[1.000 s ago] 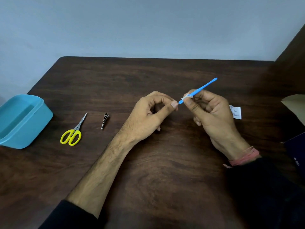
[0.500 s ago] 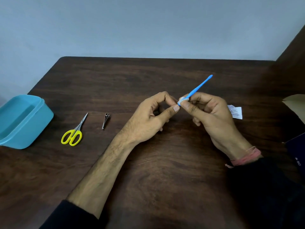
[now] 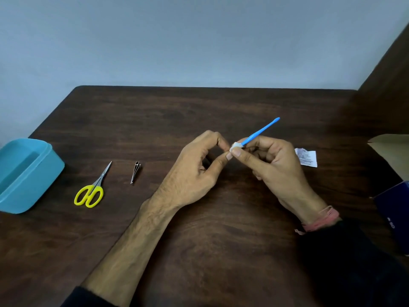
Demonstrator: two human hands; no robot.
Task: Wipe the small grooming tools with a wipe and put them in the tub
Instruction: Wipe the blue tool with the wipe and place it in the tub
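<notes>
A thin blue grooming stick (image 3: 262, 130) slants up to the right above the table's middle. My right hand (image 3: 274, 165) pinches a small white wipe (image 3: 236, 145) around the stick's lower end. My left hand (image 3: 194, 171) meets it there with thumb and forefinger closed on the stick's tip, which is hidden. Yellow-handled scissors (image 3: 90, 193) and a metal nail clipper (image 3: 135, 172) lie on the table to the left. The light blue tub (image 3: 28, 187) stands open at the far left edge; its inside is only partly in view.
A torn white wipe sachet (image 3: 306, 157) lies just right of my right hand. A cardboard box (image 3: 391, 151) and a dark blue object (image 3: 396, 213) sit at the right edge. The dark wooden table (image 3: 199, 240) meets a wall behind.
Both hands have dropped slightly. The wipe has slid down the stick toward my left fingertips, and the stick's free end has come lower and to the left.
</notes>
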